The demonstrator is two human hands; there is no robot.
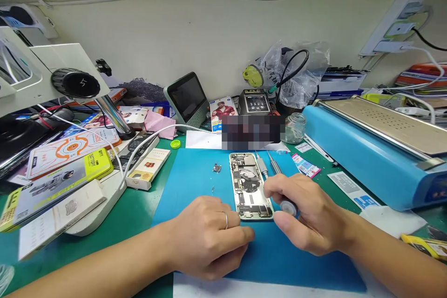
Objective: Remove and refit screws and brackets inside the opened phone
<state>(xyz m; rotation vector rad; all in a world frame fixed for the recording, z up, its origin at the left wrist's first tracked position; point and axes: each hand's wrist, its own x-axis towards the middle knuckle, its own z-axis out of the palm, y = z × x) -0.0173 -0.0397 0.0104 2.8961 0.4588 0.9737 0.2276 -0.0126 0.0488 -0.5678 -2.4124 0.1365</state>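
An opened smartphone [249, 198] lies on the blue mat [188, 172], its inner parts facing up. My left hand [209, 237], with a ring on one finger, rests closed by the phone's lower left corner; whatever its curled fingers hold, if anything, is hidden. At the phone's lower right, my right hand [310, 214] is closed around a screwdriver [289, 207]. Its round grey cap points toward me and its tip is out of sight. Two slim tools, a grey-handled one [261, 166] and a metal one [274, 163], lie right of the phone. Left of it sits a small dark component [217, 167] with tiny bits below.
Boxes [66, 181] and a microscope stand [111, 114] crowd the left. A white cable [139, 142] crosses there. Behind stand a tilted screen device [186, 100], a soldering station [256, 102] and a glass jar [295, 128]. A blue machine [359, 149] fills the right.
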